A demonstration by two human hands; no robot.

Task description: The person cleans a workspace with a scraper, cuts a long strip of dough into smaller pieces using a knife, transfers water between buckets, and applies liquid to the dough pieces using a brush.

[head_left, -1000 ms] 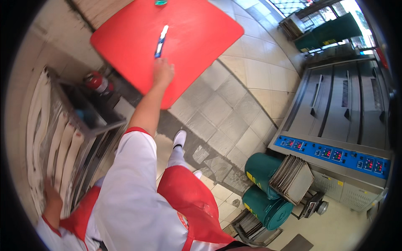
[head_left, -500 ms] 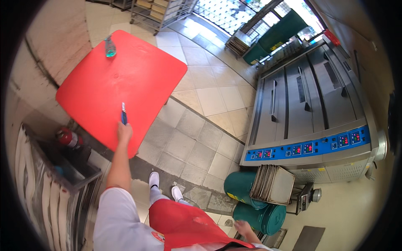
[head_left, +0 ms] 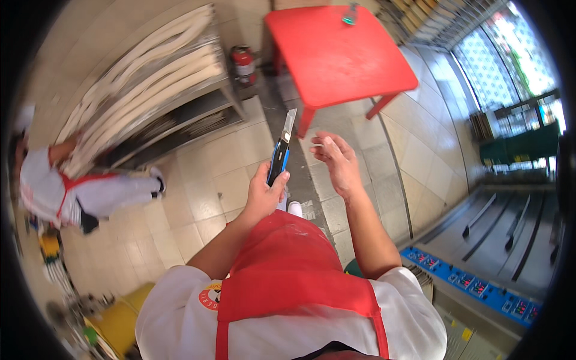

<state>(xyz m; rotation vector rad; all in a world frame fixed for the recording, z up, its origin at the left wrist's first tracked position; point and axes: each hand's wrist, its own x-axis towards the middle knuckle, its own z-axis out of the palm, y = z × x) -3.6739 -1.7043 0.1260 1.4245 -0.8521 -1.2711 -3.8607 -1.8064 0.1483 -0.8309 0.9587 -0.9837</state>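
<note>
My left hand (head_left: 267, 192) is closed round the blue and black handle of a utility knife (head_left: 278, 161), its blade out and pointing up. My right hand (head_left: 337, 162) is raised just right of the knife, not touching it, with fingers apart and slightly curled. Both arms reach up from the lower edge over my red apron. Beyond them stands a red table (head_left: 318, 54) with a clear and green bottle (head_left: 349, 18) at its far edge.
At left a co-worker (head_left: 72, 186) bends at a metal rack (head_left: 231, 102) holding long dough strips (head_left: 150, 72). A fire extinguisher (head_left: 243, 63) stands beside the red table. A steel oven (head_left: 486, 240) with a blue control strip fills the lower right; green bins (head_left: 516, 144) stand near the doorway.
My left hand has lifted the knife off the red table and brought it in front of me. My right hand has risen beside it. The view has turned left, so the co-worker shows more fully.
</note>
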